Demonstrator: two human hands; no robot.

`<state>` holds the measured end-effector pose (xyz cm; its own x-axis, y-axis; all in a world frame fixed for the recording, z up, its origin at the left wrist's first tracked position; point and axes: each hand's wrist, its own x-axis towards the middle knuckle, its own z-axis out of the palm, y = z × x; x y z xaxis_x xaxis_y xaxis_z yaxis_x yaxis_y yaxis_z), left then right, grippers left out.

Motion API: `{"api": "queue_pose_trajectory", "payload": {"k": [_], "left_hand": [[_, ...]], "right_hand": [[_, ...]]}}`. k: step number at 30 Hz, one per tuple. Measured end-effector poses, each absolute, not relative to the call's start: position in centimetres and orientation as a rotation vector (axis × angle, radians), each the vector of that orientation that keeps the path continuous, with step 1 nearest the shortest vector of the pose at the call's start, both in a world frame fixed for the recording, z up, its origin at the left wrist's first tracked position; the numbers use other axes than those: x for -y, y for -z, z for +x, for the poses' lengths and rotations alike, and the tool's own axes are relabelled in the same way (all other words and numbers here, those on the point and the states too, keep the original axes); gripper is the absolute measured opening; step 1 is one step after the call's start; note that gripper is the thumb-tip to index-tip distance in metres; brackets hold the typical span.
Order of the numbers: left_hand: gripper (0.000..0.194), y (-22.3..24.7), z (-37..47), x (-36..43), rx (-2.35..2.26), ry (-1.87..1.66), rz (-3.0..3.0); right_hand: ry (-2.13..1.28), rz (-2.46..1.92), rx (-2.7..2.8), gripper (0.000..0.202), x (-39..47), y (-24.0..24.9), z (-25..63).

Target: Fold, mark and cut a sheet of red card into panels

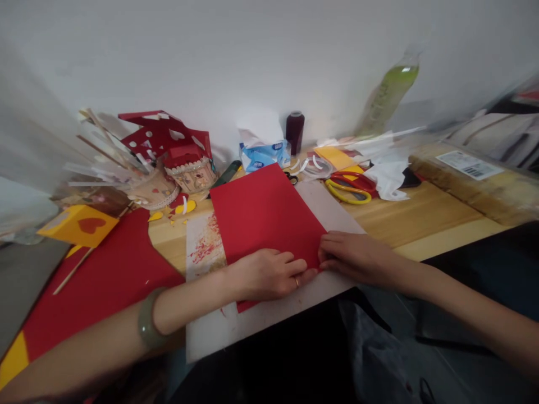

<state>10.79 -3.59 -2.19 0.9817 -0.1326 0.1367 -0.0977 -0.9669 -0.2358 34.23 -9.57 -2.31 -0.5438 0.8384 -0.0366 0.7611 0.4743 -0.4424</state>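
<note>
A red paper sheet [263, 216] lies on a white backing board [252, 320] at the table's near edge. My left hand [269, 274] rests flat on the sheet's near edge, fingers pressed together, a ring on one finger and a green bangle [147, 320] on the wrist. My right hand [357, 255] presses down on the sheet's near right corner, fingertips meeting those of the left hand. Neither hand lifts anything.
Yellow and red scissors [349, 188] lie behind the sheet on the right, next to white scraps. A tissue pack [263, 154], a dark thread spool [295, 130], a red paper house model [185, 163], a yellow box [78, 224] and a large red sheet [105, 280] fill the left. A wrapped parcel [475, 179] sits far right.
</note>
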Motion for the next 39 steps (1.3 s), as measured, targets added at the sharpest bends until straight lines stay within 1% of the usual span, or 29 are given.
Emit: {"api": "queue_pose_trajectory", "payload": {"k": [8, 13, 17, 21, 28, 39], "left_hand": [[0.035, 2.8, 10.7, 3.3, -0.195, 0.167, -2.910], [0.039, 2.4, 10.8, 3.3, -0.195, 0.015, -2.908], [0.040, 1.9, 11.0, 3.4, -0.143, -0.061, -2.915], [0.039, 1.8, 11.1, 3.3, -0.107, -0.081, -2.946], [0.036, 2.1, 11.1, 3.2, -0.099, -0.059, -2.963], [0.039, 2.1, 11.2, 3.0, -0.191, -0.061, -2.954]], "right_hand": [[-0.618, -1.473, 2.598, 0.016, 9.4, 1.1, 33.5], [-0.639, -1.539, 2.598, 0.014, 9.4, 0.6, 33.0], [-0.734, -1.516, 2.555, 0.015, 9.1, 0.7, 33.5], [-0.839, -1.476, 2.512, 0.014, 9.1, 0.8, 34.6], [-0.912, -1.518, 2.514, 0.014, 9.0, 0.1, 34.8], [-0.931, -1.619, 2.587, 0.013, 8.3, -1.3, 33.8]]}}
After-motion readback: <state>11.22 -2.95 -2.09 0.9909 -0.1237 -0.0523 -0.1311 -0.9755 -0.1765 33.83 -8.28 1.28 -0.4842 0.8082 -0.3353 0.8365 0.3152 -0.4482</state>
